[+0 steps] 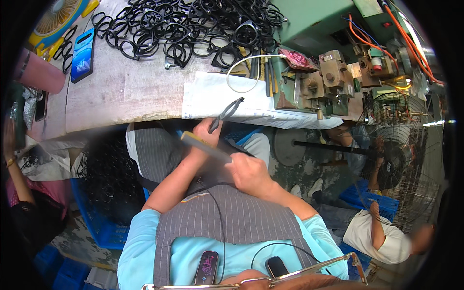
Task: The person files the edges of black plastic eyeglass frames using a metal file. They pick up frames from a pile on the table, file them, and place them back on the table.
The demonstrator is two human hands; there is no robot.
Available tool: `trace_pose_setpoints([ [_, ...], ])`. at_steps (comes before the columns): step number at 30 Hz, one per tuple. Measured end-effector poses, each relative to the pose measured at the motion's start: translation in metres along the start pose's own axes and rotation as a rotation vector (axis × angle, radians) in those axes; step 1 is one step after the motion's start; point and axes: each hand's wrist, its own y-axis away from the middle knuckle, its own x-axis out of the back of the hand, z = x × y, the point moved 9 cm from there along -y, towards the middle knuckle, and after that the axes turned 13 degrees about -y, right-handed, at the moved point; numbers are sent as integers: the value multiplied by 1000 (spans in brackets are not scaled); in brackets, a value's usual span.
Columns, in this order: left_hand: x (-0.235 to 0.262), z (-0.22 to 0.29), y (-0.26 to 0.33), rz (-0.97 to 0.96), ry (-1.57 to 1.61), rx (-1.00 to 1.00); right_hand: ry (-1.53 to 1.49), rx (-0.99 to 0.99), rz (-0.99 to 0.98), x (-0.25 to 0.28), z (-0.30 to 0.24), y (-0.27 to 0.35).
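My left hand [208, 133] is closed around one end of a black eyeglass frame [227, 112], which rises over the table's front edge. My right hand [251, 174] grips a flat, bar-shaped file [212, 151], slightly blurred, with a yellowish far end. The file slants up and left across my lap, its far end by my left wrist; whether it touches the wrist I cannot tell. Beyond the frame lies a white sheet of paper [205, 94] on the table. A heap of black eyeglass frames [193, 29] covers the far part of the tabletop.
A green machine [314, 24] with metal clamps stands at right, beside several flat strips [269, 75]. A blue phone [83, 55] and pink cup [41, 70] are at left. Below sits a blue crate [104, 229] of black frames. A person [377, 232] is at right, near a caged fan [396, 159].
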Motion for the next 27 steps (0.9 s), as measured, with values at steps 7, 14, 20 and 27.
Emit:
trace_pose_setpoints([
  [7, 12, 20, 8, -179, -18, 11, -34, -99, 176, 54, 30, -39],
  [14, 59, 47, 9, 17, 13, -25, -216, -163, 263, 53, 55, -10],
  [20, 18, 54, 18, -259, 308, 57, -1490, -759, 467, -11, 105, 32],
  [27, -28, 38, 38, -377, 504, 243, -1534, -756, 242, -56, 94, 34],
])
